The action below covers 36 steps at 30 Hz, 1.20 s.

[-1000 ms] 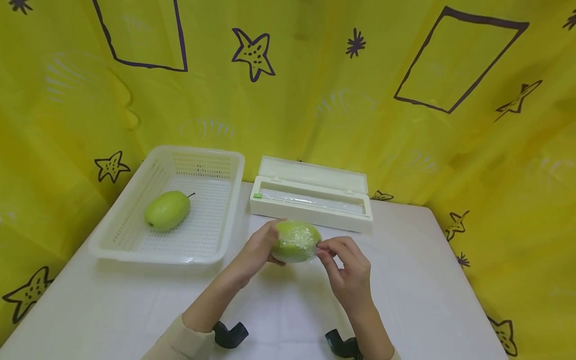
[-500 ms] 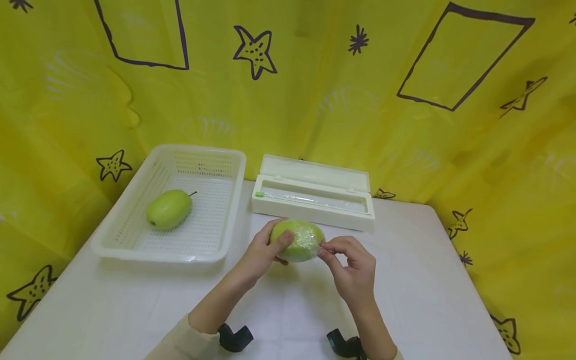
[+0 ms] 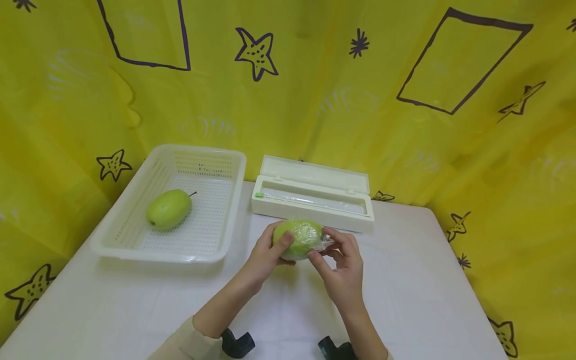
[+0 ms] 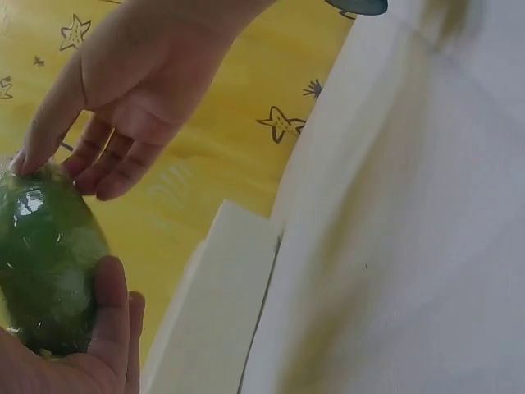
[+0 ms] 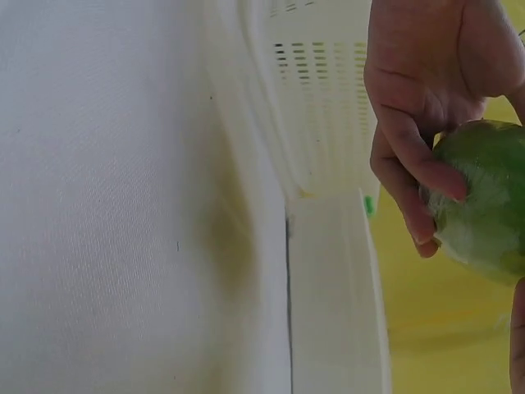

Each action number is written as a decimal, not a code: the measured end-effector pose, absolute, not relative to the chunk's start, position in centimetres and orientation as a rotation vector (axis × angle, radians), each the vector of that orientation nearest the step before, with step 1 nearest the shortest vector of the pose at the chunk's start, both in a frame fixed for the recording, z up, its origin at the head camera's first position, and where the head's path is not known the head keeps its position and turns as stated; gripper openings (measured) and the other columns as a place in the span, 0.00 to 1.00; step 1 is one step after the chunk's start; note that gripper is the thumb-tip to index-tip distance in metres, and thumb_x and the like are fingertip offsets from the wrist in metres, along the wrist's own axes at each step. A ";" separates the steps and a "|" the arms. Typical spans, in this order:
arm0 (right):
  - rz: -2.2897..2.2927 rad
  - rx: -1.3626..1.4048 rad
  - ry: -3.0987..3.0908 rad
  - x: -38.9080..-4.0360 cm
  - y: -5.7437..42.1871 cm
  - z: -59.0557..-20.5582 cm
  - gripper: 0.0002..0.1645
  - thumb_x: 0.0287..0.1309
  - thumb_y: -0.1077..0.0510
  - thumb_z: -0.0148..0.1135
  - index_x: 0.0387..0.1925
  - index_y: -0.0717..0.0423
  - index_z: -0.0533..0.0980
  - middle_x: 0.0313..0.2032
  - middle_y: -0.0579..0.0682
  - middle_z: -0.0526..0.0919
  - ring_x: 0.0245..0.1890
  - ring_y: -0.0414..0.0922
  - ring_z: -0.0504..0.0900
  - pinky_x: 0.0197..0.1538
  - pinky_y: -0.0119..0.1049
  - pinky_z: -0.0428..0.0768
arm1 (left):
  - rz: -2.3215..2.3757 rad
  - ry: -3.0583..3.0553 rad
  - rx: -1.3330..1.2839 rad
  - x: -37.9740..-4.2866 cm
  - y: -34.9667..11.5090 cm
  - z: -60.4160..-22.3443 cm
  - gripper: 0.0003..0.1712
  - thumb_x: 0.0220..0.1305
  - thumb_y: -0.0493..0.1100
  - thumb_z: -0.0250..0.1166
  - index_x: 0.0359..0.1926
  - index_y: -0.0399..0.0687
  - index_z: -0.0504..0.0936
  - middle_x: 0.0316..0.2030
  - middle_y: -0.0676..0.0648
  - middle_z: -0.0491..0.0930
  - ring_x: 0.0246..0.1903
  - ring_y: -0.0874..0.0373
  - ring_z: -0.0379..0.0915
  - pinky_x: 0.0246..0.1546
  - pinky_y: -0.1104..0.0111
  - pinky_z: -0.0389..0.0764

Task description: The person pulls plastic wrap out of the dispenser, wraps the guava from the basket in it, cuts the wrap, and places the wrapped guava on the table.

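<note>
In the head view, my left hand (image 3: 265,255) grips a green pear (image 3: 298,239) wrapped in clear cling film, thumb on top and fingers underneath. It is held above the white table, in front of the film box. My right hand (image 3: 344,270) is at the pear's right end, thumb and curled fingers around the gathered loose cling film (image 3: 325,243). The left wrist view has the right thumb (image 4: 23,156) touching the tip of the wrapped fruit. Left-hand fingers (image 5: 426,176) lie along its side in the right wrist view.
A white perforated basket (image 3: 157,254) at the left holds an unwrapped green pear (image 3: 169,209). Behind the hands stands an open cling film box (image 3: 310,214), its lid (image 3: 315,175) raised and a green slider (image 3: 259,195) at its left. A yellow patterned curtain (image 3: 297,110) hangs behind the table.
My right hand has moved slightly left and opened its tight pinch, with thumb and fingers now apart around the film end. My left thumb has come over the pear's top.
</note>
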State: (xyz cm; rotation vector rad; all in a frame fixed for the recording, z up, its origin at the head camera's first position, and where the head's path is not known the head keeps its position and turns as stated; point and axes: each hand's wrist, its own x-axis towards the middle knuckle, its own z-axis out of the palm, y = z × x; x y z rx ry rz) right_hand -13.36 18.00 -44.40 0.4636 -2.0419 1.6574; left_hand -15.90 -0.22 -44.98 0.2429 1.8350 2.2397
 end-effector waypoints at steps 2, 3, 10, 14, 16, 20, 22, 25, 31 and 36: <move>1.793 0.423 -2.034 -13.3 18.2 -44.3 0.42 0.50 0.75 0.70 0.67 0.60 0.67 0.50 0.60 0.71 0.45 0.44 0.78 0.48 0.30 0.82 | 2.271 1.818 0.201 -15.8 0.1 -44.9 0.34 0.74 0.59 0.52 0.70 0.46 0.60 0.60 0.38 0.68 0.48 0.51 0.76 0.47 0.60 0.84; 1.870 0.391 -2.040 -13.2 18.2 -44.2 0.43 0.52 0.74 0.69 0.69 0.58 0.64 0.51 0.60 0.71 0.46 0.44 0.79 0.49 0.31 0.83 | 2.286 1.803 0.177 -15.7 0.2 -44.9 0.34 0.75 0.60 0.51 0.71 0.46 0.58 0.61 0.38 0.67 0.50 0.50 0.75 0.48 0.60 0.83; 2.289 0.178 -2.128 -13.4 19.2 -43.7 0.45 0.59 0.69 0.66 0.72 0.50 0.56 0.56 0.53 0.75 0.51 0.46 0.80 0.52 0.37 0.83 | 2.362 1.678 0.119 -15.3 0.8 -44.7 0.32 0.78 0.62 0.41 0.71 0.49 0.55 0.68 0.39 0.59 0.65 0.44 0.66 0.57 0.57 0.79; 2.382 0.070 -1.996 -13.6 20.3 -43.5 0.29 0.67 0.66 0.59 0.65 0.53 0.60 0.54 0.49 0.78 0.51 0.43 0.81 0.53 0.38 0.83 | 2.314 1.685 0.173 -14.9 0.8 -44.5 0.25 0.75 0.52 0.54 0.64 0.47 0.59 0.63 0.37 0.67 0.58 0.48 0.74 0.58 0.56 0.79; 2.399 0.014 -1.965 -13.5 21.0 -43.3 0.20 0.72 0.60 0.54 0.61 0.53 0.63 0.54 0.46 0.78 0.51 0.42 0.81 0.54 0.38 0.82 | 2.269 1.715 0.207 -14.9 1.0 -44.5 0.24 0.71 0.47 0.60 0.60 0.44 0.61 0.59 0.37 0.70 0.53 0.51 0.77 0.56 0.59 0.79; 2.374 -0.069 -2.010 -13.1 22.1 -42.9 0.17 0.76 0.52 0.50 0.58 0.56 0.66 0.57 0.48 0.73 0.54 0.42 0.78 0.55 0.37 0.81 | 2.188 1.773 0.262 -15.1 2.1 -44.6 0.32 0.63 0.44 0.69 0.61 0.44 0.62 0.58 0.38 0.69 0.48 0.53 0.78 0.50 0.61 0.82; 2.353 -0.083 -2.060 -12.9 22.6 -42.9 0.20 0.75 0.54 0.52 0.62 0.58 0.66 0.60 0.51 0.70 0.55 0.42 0.78 0.55 0.37 0.81 | 2.167 1.808 0.291 -15.2 2.7 -44.6 0.36 0.61 0.44 0.71 0.64 0.47 0.62 0.60 0.37 0.67 0.48 0.51 0.78 0.48 0.59 0.83; 2.307 -0.079 -2.156 -12.9 23.2 -42.9 0.27 0.71 0.58 0.56 0.68 0.58 0.63 0.62 0.54 0.67 0.54 0.42 0.79 0.53 0.38 0.82 | 2.152 1.849 0.369 -15.5 3.5 -44.4 0.34 0.64 0.46 0.70 0.66 0.54 0.65 0.62 0.38 0.67 0.48 0.48 0.77 0.47 0.57 0.84; 2.260 -0.183 -2.150 -12.7 25.1 -43.0 0.32 0.66 0.63 0.61 0.66 0.49 0.59 0.59 0.56 0.72 0.50 0.43 0.82 0.50 0.38 0.84 | 2.163 1.808 0.466 -16.0 4.8 -44.3 0.22 0.74 0.47 0.58 0.65 0.53 0.70 0.61 0.38 0.69 0.55 0.46 0.76 0.46 0.56 0.85; 2.234 -0.181 -2.185 -12.2 26.7 -43.1 0.30 0.67 0.63 0.60 0.64 0.46 0.58 0.57 0.56 0.73 0.49 0.44 0.83 0.51 0.38 0.84 | 2.109 1.808 0.411 -16.3 6.1 -44.2 0.27 0.71 0.41 0.62 0.68 0.53 0.67 0.58 0.37 0.69 0.52 0.47 0.78 0.44 0.57 0.85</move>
